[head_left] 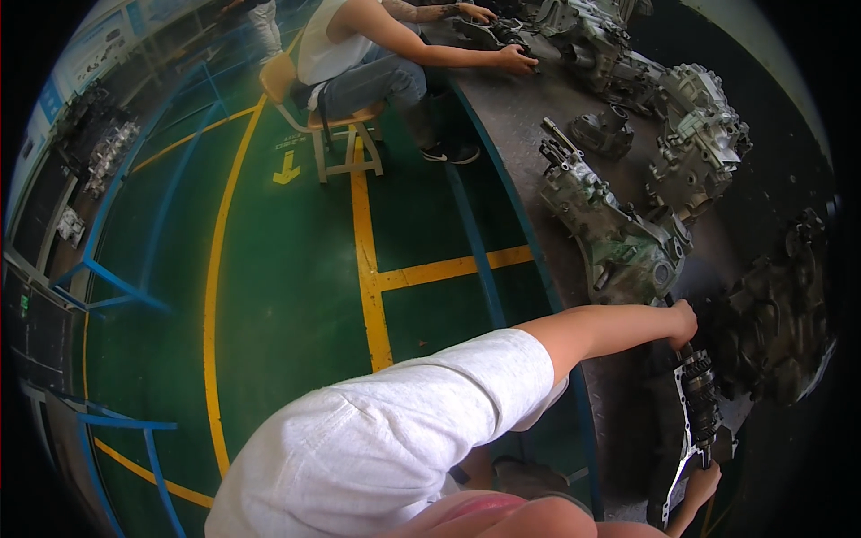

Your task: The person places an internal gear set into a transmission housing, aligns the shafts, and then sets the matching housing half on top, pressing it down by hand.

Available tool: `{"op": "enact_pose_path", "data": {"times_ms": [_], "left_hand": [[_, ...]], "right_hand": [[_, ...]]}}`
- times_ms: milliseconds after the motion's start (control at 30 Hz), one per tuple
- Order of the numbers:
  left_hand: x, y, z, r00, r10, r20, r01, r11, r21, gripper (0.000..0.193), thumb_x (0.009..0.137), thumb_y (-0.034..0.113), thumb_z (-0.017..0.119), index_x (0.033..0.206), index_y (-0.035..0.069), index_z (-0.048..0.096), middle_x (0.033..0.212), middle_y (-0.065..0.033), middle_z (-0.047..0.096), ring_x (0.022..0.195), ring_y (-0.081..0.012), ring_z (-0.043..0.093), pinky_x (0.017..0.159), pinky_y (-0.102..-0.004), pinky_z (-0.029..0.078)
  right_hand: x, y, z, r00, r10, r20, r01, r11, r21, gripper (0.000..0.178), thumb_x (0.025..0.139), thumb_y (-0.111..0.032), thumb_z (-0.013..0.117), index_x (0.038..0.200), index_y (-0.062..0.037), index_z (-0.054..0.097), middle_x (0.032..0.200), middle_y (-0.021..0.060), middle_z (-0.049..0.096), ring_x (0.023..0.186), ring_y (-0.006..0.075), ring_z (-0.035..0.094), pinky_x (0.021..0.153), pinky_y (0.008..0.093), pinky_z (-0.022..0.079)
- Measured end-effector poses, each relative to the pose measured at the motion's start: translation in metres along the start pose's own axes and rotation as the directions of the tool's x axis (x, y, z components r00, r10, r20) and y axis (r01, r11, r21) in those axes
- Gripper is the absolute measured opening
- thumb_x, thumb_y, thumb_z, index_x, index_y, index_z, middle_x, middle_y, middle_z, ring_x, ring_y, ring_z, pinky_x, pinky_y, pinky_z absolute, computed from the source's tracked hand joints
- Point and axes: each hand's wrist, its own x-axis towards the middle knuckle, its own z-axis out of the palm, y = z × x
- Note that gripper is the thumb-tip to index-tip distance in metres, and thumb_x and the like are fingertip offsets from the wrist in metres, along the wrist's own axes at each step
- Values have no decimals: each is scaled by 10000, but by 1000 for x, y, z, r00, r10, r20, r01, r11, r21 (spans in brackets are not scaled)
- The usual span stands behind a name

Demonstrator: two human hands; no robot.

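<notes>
Head view, as I look on: at the left, one co-worker (334, 40) sits on one wooden-seated stool (280, 79), both hands at a dark part across the metal bench (619, 421). Next along that bench are one long gearbox casing (619, 229), one small dark casing piece (603, 133) and one tall gearbox unit (695, 134), spaced apart perhaps for working room; units farther up overlap too much to count. Near the bench edge, one dark geared shaft (702, 394) lies along one silver casing half (686, 463). The wearer's left hand (683, 325) is curled around its upper end; the right hand (702, 487) meets the lower tip, though I cannot tell whether it grips. One hand per end probably keeps the shaft balanced. Farthest right stands one large dark casting (771, 314).
</notes>
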Motion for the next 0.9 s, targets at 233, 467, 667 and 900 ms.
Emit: {"op": "enact_pose_path", "data": {"times_ms": [233, 467, 667, 900], "left_hand": [[-5, 1, -2, 999, -4, -33, 4, 1000, -4, 270, 661, 271, 614, 868, 110, 680, 939, -74, 650, 899, -224, 612, 736, -351, 476], [-6, 3, 1, 998, 10, -70, -9, 1000, 9, 253, 656, 272, 621, 841, 112, 685, 906, -77, 656, 870, -229, 621, 720, -349, 483], [0, -4, 4, 998, -11, -67, 12, 1000, 14, 273, 663, 289, 621, 860, 113, 685, 931, -89, 654, 889, -227, 621, 731, -347, 487], [5, -4, 7, 998, 25, -65, -24, 1000, 17, 268, 660, 285, 622, 836, 92, 682, 910, -108, 653, 864, -244, 626, 708, -360, 491]], "right_hand": [[-5, -8, -6, 1000, 17, 8, -17, 1000, 14, 323, 787, -290, 559, 930, -5, 614, 890, 204, 592, 870, 392, 546, 721, 466, 432], [-5, 3, 5, 999, 34, -26, -36, 998, -49, 296, 775, -217, 559, 993, -21, 598, 913, 162, 595, 895, 350, 546, 756, 436, 434], [-1, 4, 8, 1000, -10, -29, 8, 998, -67, 298, 770, -200, 558, 1004, -20, 591, 923, 173, 592, 902, 359, 548, 761, 440, 436], [0, 10, 10, 999, 32, -12, -32, 999, -42, 305, 763, -176, 548, 1024, -21, 582, 940, 184, 585, 902, 365, 549, 763, 435, 440]]}}
